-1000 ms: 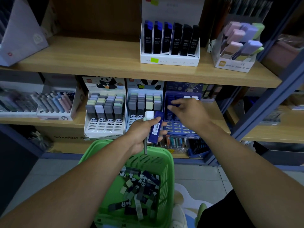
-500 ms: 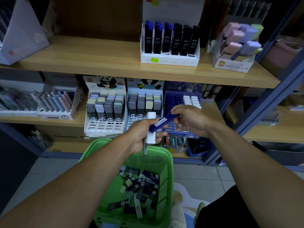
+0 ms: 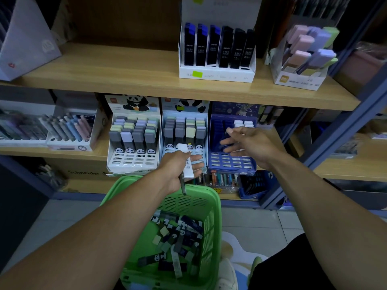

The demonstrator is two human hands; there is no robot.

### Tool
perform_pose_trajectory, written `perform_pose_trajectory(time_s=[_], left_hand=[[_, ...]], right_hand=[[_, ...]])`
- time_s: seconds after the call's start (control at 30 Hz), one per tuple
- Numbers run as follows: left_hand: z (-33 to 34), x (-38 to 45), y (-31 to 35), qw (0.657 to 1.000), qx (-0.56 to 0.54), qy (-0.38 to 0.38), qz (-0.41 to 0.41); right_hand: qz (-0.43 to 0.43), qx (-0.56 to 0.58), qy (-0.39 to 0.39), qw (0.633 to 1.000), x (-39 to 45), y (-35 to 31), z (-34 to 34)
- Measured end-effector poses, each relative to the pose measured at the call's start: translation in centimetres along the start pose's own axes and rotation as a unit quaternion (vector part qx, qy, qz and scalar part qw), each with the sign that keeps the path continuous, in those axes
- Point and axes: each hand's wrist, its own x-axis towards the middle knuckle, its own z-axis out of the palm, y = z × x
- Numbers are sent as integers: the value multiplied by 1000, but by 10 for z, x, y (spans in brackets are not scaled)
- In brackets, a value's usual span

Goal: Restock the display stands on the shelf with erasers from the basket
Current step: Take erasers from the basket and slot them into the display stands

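My left hand grips a white eraser together with the thin metal handle of the green basket, which hangs below the shelf. Several loose sleeved erasers lie in its bottom. My right hand reaches into the blue display stand on the middle shelf and pinches a dark blue eraser, blurred against the stand's slots. A few white erasers sit at the stand's top right. Two panda display stands stand to the left, partly filled with erasers.
The upper shelf carries a white box of dark lead cases and a box of pastel erasers. A pen display sits left on the middle shelf. Blue metal shelf posts rise at the right. Pens lie on the lower shelf.
My right hand took the blue eraser from my left hand and carried it up into the blue stand. The left hand still holds the white eraser and the basket handle.
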Motion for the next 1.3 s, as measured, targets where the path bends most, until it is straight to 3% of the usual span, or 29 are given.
perform_pose_trajectory(time_s=[0.43,0.7,1.0,1.3], left_hand=[[5,-1,1,1000,-2,-1,-5],[4,-2,2,1000,-18,3,4],[3,-2,5,999,-50,6,11],[2,4,6,1000,-20,-7,-7]], right_hand=[[-2,-17,-8,1000,4,0,9],[-17,3,65,998,10,4,16],[-14,-15,29,999,12,5,22],[-6,7,52,999,18,7,29]])
